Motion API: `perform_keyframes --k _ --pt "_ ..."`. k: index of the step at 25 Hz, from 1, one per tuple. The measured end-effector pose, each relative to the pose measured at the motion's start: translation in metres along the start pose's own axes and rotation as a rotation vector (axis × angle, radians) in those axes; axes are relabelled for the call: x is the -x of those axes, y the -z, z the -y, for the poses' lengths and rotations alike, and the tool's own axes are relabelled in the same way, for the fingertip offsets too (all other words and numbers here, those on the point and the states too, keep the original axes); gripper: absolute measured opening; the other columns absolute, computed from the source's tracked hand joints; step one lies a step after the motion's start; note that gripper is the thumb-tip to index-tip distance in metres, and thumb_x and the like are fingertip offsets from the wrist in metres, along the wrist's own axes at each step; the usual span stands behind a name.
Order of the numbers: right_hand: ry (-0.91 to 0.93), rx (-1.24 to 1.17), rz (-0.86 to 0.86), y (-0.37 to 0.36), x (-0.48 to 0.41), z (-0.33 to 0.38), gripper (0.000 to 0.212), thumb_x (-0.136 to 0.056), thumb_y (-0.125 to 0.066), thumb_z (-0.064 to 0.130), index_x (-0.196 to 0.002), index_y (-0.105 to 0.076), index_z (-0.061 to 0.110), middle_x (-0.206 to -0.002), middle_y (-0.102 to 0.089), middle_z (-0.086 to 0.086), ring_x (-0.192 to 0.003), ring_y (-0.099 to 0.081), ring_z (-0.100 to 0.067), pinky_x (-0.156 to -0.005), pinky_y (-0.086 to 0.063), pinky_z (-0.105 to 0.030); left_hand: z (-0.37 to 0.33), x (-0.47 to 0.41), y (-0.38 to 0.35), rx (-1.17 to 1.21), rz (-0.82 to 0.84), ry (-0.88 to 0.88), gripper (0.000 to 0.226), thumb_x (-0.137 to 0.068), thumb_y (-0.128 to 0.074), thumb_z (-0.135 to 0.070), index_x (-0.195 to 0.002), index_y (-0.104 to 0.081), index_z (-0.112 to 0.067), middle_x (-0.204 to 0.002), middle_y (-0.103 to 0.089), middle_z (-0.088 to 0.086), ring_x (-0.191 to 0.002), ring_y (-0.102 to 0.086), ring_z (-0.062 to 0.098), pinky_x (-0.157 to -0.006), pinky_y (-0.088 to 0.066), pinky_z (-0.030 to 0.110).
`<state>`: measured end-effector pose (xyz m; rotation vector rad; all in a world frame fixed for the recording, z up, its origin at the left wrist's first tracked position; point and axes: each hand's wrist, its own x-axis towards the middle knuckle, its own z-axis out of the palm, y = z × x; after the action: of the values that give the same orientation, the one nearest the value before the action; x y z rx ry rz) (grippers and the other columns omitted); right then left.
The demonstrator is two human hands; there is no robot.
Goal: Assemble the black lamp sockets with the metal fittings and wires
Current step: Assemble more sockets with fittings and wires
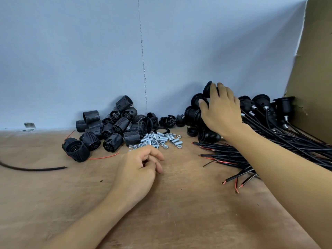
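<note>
My right hand (221,112) reaches to the back right and grips a black lamp socket (208,89) on top of a heap of wired sockets (195,114). Their black wires (269,141) with red and bare tips fan out toward me under my forearm. My left hand (142,166) rests on the table with its fingers loosely curled and nothing visible in it. Just beyond it lies a scatter of metal fittings (159,139), threaded tubes and nuts. A pile of loose black socket shells (111,126) sits at the back centre-left.
A single socket (75,150) with a thin red wire (104,157) lies left of the pile, and a loose black cable (32,168) lies at the far left. A brown cardboard panel (312,69) stands at the right edge. A blue wall closes the back of the brown table (179,203).
</note>
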<state>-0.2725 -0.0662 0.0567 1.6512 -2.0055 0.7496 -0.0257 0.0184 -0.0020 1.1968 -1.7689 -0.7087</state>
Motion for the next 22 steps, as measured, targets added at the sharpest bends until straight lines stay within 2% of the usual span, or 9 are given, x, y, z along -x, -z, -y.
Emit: perform_keyframes --k 4,11,15,17,20,22 --pt "-0.031 0.011 0.064 0.001 -0.004 -0.003 0.066 -0.103 -0.037 0.045 -0.155 -0.022 0.006 -0.161 -0.023 -0.017 -0.146 -0.025 -0.035 -0.113 -0.028 -0.052 0.001 0.000 0.000 -0.015 0.007 -0.005 0.049 -0.083 -0.048 0.014 -0.076 -0.071 -0.029 -0.064 -0.073 -0.011 -0.057 -0.060 0.013 -0.055 -0.040 0.006" --pt "-0.020 0.089 0.076 -0.007 0.003 0.005 0.067 -0.104 -0.026 0.048 -0.156 -0.019 0.006 -0.164 -0.014 -0.017 -0.149 -0.014 -0.034 -0.115 -0.021 -0.053 0.000 0.000 -0.001 -0.042 0.006 -0.018 0.049 -0.083 -0.049 0.013 -0.075 -0.071 -0.030 -0.065 -0.073 -0.011 -0.065 -0.064 0.018 -0.059 -0.042 0.007" --pt "-0.049 0.077 0.121 -0.009 0.002 0.007 0.079 -0.102 -0.017 0.059 -0.157 -0.010 0.004 -0.166 -0.002 -0.016 -0.153 0.001 -0.030 -0.119 -0.005 -0.057 0.000 0.000 -0.001 -0.035 0.004 -0.024 0.051 -0.082 -0.048 0.014 -0.074 -0.071 -0.031 -0.064 -0.073 -0.010 -0.063 -0.064 0.022 -0.058 -0.046 0.017" --pt "-0.034 0.070 0.118 -0.009 0.005 0.007 0.082 -0.100 -0.016 0.061 -0.158 -0.007 0.004 -0.166 0.003 -0.015 -0.154 0.008 -0.028 -0.119 0.005 -0.058 0.001 -0.001 -0.002 -0.036 0.004 -0.022 0.050 -0.082 -0.048 0.014 -0.074 -0.071 -0.030 -0.064 -0.073 -0.010 -0.063 -0.064 0.022 -0.059 -0.045 0.016" --pt "0.045 0.089 0.049 -0.008 0.014 0.011 0.079 -0.101 -0.020 0.057 -0.157 -0.011 0.003 -0.167 0.002 -0.015 -0.154 0.009 -0.027 -0.120 0.008 -0.057 0.001 -0.001 -0.002 -0.026 0.014 -0.014 0.049 -0.082 -0.048 0.014 -0.076 -0.071 -0.028 -0.065 -0.073 -0.009 -0.064 -0.062 0.021 -0.056 -0.043 0.010" --pt "0.113 0.087 0.017 -0.007 0.022 0.021 0.075 -0.102 -0.023 0.053 -0.157 -0.015 0.002 -0.167 -0.001 -0.016 -0.154 0.008 -0.027 -0.121 0.007 -0.055 0.001 -0.002 -0.003 -0.024 0.022 -0.006 0.047 -0.082 -0.048 0.014 -0.076 -0.071 -0.027 -0.065 -0.073 -0.009 -0.061 -0.060 0.020 -0.056 -0.042 0.013"
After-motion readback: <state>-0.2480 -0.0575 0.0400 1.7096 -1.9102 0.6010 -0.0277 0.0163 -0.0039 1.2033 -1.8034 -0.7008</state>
